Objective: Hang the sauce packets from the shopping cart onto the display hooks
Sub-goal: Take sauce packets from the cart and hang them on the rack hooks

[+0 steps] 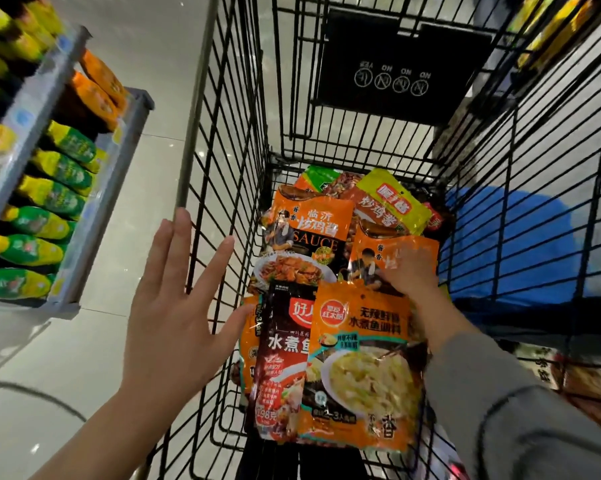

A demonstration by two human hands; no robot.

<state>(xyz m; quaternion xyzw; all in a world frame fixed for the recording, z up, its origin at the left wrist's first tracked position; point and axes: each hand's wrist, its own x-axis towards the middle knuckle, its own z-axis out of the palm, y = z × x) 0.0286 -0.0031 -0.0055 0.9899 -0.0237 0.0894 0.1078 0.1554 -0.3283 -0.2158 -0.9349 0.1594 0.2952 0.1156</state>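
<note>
We see our left hand (174,306) stretched forward on a bare forearm, palm down, fingers straight and spread, holding nothing. Our right hand (413,271), on a grey-sleeved arm, reaches forward and down, its fingers bent; what they close on we cannot tell.
</note>
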